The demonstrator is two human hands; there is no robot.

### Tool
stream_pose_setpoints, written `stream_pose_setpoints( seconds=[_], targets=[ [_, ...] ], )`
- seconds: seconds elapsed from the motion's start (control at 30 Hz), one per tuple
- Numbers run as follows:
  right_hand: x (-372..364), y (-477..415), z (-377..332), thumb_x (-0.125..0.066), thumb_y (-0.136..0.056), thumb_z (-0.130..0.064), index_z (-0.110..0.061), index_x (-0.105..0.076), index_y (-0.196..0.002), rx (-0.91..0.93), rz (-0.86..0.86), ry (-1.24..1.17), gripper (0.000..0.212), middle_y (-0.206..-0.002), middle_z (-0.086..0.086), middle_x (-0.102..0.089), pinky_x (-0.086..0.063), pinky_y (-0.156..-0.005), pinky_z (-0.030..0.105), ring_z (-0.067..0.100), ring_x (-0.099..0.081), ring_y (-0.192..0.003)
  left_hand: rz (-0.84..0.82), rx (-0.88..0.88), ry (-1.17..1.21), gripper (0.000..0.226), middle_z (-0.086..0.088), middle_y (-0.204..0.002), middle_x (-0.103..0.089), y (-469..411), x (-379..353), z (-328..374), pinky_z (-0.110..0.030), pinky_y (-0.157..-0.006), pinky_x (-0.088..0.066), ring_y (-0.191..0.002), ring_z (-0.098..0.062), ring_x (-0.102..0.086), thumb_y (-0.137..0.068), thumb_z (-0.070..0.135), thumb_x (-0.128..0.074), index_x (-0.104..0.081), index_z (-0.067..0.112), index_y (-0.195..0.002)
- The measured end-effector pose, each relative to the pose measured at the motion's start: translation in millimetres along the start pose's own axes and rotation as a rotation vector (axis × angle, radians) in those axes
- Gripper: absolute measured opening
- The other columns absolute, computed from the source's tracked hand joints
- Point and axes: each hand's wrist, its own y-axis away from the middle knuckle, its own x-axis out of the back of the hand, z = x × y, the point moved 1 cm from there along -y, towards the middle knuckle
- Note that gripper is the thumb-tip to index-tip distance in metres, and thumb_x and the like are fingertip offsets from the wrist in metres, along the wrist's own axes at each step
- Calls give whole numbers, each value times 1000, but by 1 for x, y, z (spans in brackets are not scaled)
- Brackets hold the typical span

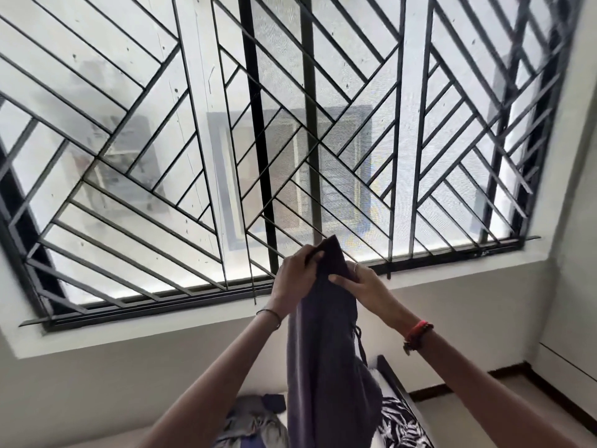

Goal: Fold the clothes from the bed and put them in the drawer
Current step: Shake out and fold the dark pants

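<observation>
Head cam is tilted up, so mostly window grille [226,140] in view. Dark garment [326,367] is held up in the air in front of me, above the bed [392,379]. Its top end is at hand level and the rest hangs straight down out of the bottom of frame. Long axis: vertical. A cord dangles off its right side, so I read it as trousers or shorts, not certain.

Left hand [295,273]: fingers curled round the top corner, gripping the cloth. Right hand [360,284]: thumb and fingers pinching the same top edge, just beside the left. Hands are close together at the top of the garment, and neither is clearly nearer to it.

Key relation for the next move: the whole length of fabric lies below the hands, which are bunched at one narrow end. My guess is the fold needs the hands spread along the top edge, or the piece lowered flat onto the bed. Lower end is out of view, so I can't tell if it touches the mattress.

More unfolded clothes on the bed: grey pile [252,421] left of the hanging piece, zebra-print fabric [400,425] right of it. Drawer not in frame. Task looks early.
</observation>
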Motion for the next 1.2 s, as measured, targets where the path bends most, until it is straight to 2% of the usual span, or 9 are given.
stream_pose_setpoints(
  seconds=[0.17, 0.27, 0.43, 0.57, 0.67, 0.73, 0.9, 1.07, 1.2],
  targets=[
    [-11, 14, 4, -58, -90, -2, -8, -64, -102, 8, 67, -254, 14, -88, 1, -70, -54, -72, 20, 9, -65, -78, -254, 51, 248, 17, -3, -87, -66, -2, 3, -13, -41, -77, -51, -81, -19, -62, -90, 24, -60, -58, 27, -106],
    [-15, 15, 8, -56, -92, -6, -2, -63, -112, -20, 107, -364, 22, -97, 10, -69, -54, -79, 26, 19, -64, -86, -476, 26, 399, 44, -3, -97, -59, 0, 17, -10, -35, -85, -53, -90, -16, -61, -93, 10, -57, -43, 35, -126],
    [-21, 13, 11, -59, -88, -9, -1, -67, -108, -19, 61, -448, 22, -99, 11, -69, -52, -81, 24, 19, -63, -90, -768, -152, 207, 39, -3, -122, -61, -7, 30, 0, -32, -105, -42, -117, -11, -54, -89, 15, -65, -55, 17, -126],
    [-21, 10, 8, -76, -70, -30, -2, -72, -90, 0, 37, -426, 34, -87, 7, -69, -51, -74, 19, 14, -62, -80, -771, -177, -95, 30, 2, -95, -67, -24, 37, 8, -40, -87, -51, -88, -9, -60, -81, 40, -71, -59, 29, -106],
    [-19, 6, 3, -74, -74, -10, -8, -75, -82, 14, 74, -401, 8, -78, 6, -70, -51, -69, 19, 14, -62, -73, -793, -296, -596, 46, 4, -81, -59, -36, 44, 26, -31, -68, -43, -75, -16, -54, -71, 56, -73, -57, 24, -101],
    [-19, 3, 0, -72, -77, -3, -12, -70, -79, 40, 88, -309, 9, -76, 5, -67, -47, -70, 22, 16, -59, -74, -829, -369, -755, 45, 8, -72, -53, -39, 46, 38, -27, -62, -35, -68, -14, -49, -70, 60, -70, -61, 24, -95],
    [-14, 1, -1, -70, -82, -7, -15, -52, -79, 44, 87, -214, 20, -63, -13, -61, -40, -57, 12, 0, -51, -60, -783, -564, -850, 30, -2, -89, -66, -52, 48, 45, -33, -75, -47, -85, -23, -62, -89, 46, -55, -64, 19, -96],
    [2, 25, 45, -77, -75, -15, -14, -69, -95, -98, -48, 17, 21, -92, 1, -72, -55, -82, 35, 12, -65, -84, -512, -774, -811, 33, -6, -91, -70, -71, 70, 45, -33, -77, -46, -87, -27, -66, -93, 42, -48, -66, 14, -93],
    [16, 35, 83, -77, -77, -26, -20, -73, -79, -202, -158, 263, 7, -77, -10, -71, -53, -75, 32, 1, -62, -73, -412, -730, -730, 23, -7, -87, -67, -84, 91, 36, -34, -72, -48, -81, -28, -66, -88, 28, -52, -66, 9, -89]
  ],
)
